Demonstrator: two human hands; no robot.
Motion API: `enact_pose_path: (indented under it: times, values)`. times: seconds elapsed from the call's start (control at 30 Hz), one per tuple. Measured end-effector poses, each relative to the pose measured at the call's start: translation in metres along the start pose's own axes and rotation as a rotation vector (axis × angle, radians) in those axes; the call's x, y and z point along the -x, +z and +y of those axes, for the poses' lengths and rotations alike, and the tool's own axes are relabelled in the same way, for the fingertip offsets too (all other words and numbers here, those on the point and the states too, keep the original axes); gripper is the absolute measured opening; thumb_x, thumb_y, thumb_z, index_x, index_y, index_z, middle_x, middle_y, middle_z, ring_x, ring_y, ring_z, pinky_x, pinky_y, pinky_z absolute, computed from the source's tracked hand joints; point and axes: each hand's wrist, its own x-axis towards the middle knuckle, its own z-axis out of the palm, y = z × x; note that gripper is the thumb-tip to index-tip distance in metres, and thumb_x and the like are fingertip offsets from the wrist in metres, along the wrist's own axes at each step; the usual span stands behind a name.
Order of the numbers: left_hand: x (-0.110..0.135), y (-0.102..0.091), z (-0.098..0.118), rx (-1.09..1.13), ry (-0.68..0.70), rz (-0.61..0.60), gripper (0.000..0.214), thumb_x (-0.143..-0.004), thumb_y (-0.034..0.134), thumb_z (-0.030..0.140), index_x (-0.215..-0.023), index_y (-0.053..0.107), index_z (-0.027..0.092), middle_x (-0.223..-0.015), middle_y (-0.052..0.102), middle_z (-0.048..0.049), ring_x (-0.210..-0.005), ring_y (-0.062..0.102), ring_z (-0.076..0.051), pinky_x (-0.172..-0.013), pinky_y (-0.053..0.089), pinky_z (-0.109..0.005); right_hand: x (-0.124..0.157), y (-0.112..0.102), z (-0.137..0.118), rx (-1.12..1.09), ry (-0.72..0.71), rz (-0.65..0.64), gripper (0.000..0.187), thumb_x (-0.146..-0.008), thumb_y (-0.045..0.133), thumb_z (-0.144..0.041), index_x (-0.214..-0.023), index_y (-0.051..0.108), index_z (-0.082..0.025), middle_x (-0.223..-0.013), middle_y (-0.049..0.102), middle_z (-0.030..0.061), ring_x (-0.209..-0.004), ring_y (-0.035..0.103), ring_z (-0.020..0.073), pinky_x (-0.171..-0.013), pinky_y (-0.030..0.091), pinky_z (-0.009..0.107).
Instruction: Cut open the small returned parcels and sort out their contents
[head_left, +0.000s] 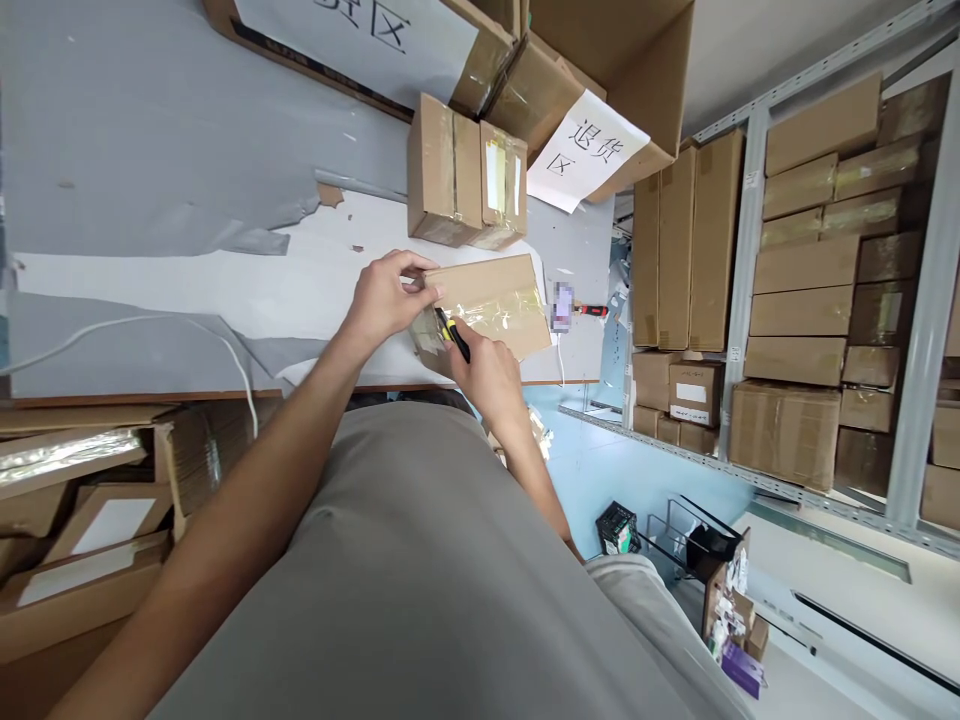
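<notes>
Box on the table, knife at one end.
The box [487, 275] looks closed, its top tape [514, 308] seemingly uncut; left hand [390, 295] pinches its corner, right hand [487, 375] wraps the knife [460, 344] on the table [112, 150].

The table [581, 355] bears large labelled boxes [531, 92], two taped cartons [439, 170], a red-handled tool [595, 310] and a cable [135, 319].

Stockroom with cartons [799, 262] on shelves [928, 300]
</notes>
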Motion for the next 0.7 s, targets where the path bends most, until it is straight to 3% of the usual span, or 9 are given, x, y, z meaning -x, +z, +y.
enact_pose_path:
  times: [0.3, 0.7]
  values:
    - [0.004, 0.006, 0.000, -0.026, -0.016, 0.034, 0.037, -0.084, 0.090, 0.026, -0.120, 0.084, 0.022, -0.126, 0.085, -0.0079, -0.113, 0.081, -0.028, -0.101, 0.074, -0.043, 0.014, -0.013, -0.005, 0.117, 0.045, -0.108, 0.045, -0.127, 0.047, -0.036, -0.167, 0.064, -0.028, -0.131, 0.089, 0.0140, -0.126, 0.083, 0.0337, -0.104, 0.061, 0.040]
    - [0.004, 0.002, 0.002, 0.029, -0.046, 0.007, 0.032, -0.083, 0.091, 0.026, -0.115, 0.085, 0.024, -0.131, 0.085, -0.0079, -0.111, 0.081, -0.027, -0.104, 0.074, -0.047, 0.051, 0.008, 0.013, 0.157, 0.089, -0.180, 0.051, -0.126, 0.048, -0.036, -0.175, 0.059, -0.030, -0.129, 0.090, 0.0136, -0.120, 0.086, 0.0331, -0.095, 0.060, 0.037]
